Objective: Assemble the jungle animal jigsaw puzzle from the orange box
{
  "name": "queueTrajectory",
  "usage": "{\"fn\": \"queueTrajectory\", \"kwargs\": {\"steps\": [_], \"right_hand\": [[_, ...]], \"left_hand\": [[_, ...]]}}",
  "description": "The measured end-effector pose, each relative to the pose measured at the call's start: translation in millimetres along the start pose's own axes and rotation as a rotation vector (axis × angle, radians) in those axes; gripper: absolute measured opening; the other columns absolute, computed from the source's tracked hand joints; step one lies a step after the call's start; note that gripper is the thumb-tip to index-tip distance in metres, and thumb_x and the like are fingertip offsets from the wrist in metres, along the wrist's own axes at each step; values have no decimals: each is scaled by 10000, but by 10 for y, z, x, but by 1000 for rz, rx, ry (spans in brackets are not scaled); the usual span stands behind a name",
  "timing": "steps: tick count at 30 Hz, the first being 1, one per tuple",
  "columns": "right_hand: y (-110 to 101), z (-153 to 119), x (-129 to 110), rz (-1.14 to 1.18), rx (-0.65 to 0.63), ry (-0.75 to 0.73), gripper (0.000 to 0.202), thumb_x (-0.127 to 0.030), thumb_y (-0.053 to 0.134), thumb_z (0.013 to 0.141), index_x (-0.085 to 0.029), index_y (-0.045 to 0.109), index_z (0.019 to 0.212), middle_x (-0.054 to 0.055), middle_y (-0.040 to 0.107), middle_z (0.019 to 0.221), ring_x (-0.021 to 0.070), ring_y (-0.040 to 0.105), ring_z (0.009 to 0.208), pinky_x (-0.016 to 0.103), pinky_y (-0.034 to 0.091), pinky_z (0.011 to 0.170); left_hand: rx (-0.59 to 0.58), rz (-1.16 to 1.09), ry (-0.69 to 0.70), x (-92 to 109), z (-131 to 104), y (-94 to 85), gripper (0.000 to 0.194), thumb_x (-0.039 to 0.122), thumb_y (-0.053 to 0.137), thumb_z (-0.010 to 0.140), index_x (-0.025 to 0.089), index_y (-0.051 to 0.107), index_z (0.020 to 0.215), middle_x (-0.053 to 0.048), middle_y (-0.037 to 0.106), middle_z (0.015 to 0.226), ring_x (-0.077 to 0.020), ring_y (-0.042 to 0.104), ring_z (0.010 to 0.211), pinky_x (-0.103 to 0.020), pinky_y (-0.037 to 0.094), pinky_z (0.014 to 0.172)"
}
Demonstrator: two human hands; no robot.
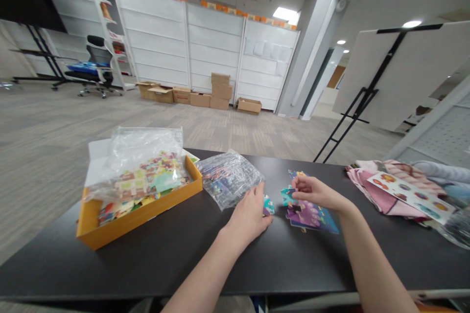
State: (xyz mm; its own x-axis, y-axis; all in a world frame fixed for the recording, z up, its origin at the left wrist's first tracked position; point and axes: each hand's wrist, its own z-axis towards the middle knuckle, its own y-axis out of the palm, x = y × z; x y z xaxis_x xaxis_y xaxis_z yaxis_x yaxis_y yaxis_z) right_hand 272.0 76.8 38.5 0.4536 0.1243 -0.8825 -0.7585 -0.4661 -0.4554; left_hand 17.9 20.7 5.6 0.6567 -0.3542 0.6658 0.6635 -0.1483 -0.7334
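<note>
My right hand (312, 191) pinches a teal jigsaw puzzle piece (287, 196) between thumb and fingertips. It holds the piece at the left edge of a partly joined purple and blue puzzle (312, 215) lying on the table. To the left, my left hand (249, 212) is curled with its back toward me, around another teal and purple puzzle piece (268, 205) that shows between thumb and fingers. How many pieces lie under that palm is hidden. Just beyond the left hand rests a clear plastic bag (229, 176) with dark, colourful pieces inside.
An orange-yellow box (147, 212) with loose puzzle pieces and a clear bag stands on the left of the black table (176, 264). At the right end lie folded pink cloths (367, 188) and a sticker sheet (411, 195). Behind are cardboard boxes (220, 90) and a board stand (352, 112).
</note>
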Motion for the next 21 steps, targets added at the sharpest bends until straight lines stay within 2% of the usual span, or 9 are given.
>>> {"fn": "queueTrajectory", "kwargs": {"steps": [3,5,7,9,11,13,15,18,21], "right_hand": [[214,101,-88,124,58,-39,414,-499,807,759,-214,551,915,-19,627,761,136,589,672,265,442,637],[362,170,-135,161,18,-33,396,-503,794,774,-211,580,932,-18,628,747,133,580,648,271,457,628],[438,201,-167,145,-51,-41,374,-508,763,803,-204,626,972,9,658,827,143,599,688,288,485,659],[408,174,-177,66,-93,-47,381,-506,738,822,-203,657,1038,39,678,969,151,610,739,294,495,680],[297,99,-162,-81,-111,-22,397,-488,749,806,-201,669,1069,50,674,1046,154,599,765,288,486,681],[174,10,-127,-271,-146,55,426,-447,815,727,-192,678,1040,45,670,1017,168,586,800,283,475,704],[103,-58,-87,-447,-174,158,546,-391,895,595,-193,669,1052,37,655,997,188,579,840,282,464,723],[116,-89,-52,-637,-180,212,626,-318,929,480,-195,651,1027,34,628,1004,211,571,885,284,447,742],[169,-64,-51,-713,-174,188,475,-299,896,524,-198,650,918,28,615,963,211,558,869,284,422,725]], "left_hand": [[18,-46,-4,-11,4,21,982,215,776,735,110,245,1554,-232,458,1492,-343,486,1372,-443,431,1116],[30,-73,11,-21,4,33,1039,243,803,717,132,217,1567,-228,423,1520,-352,461,1393,-455,431,1116],[43,-92,34,-26,2,41,1051,287,809,721,153,206,1572,-217,410,1526,-352,454,1397,-462,432,1116],[55,-90,55,-22,-2,41,1006,321,782,755,169,214,1571,-205,405,1525,-343,459,1390,-461,431,1117],[49,-50,71,-13,-6,33,868,317,735,799,169,302,1537,-191,427,1500,-331,481,1362,-451,433,1113],[25,20,86,-3,-10,22,664,306,693,837,154,452,1437,-178,477,1444,-322,516,1308,-440,440,1101],[0,89,98,3,-13,16,502,311,671,861,144,554,1319,-163,541,1356,-314,545,1244,-431,452,1081],[-10,147,113,2,-16,19,442,329,675,870,148,581,1261,-142,592,1254,-303,555,1185,-420,466,1051],[-6,173,124,2,-11,31,426,325,673,873,150,580,1249,-138,594,1239,-296,552,1175,-412,465,1044]]}}
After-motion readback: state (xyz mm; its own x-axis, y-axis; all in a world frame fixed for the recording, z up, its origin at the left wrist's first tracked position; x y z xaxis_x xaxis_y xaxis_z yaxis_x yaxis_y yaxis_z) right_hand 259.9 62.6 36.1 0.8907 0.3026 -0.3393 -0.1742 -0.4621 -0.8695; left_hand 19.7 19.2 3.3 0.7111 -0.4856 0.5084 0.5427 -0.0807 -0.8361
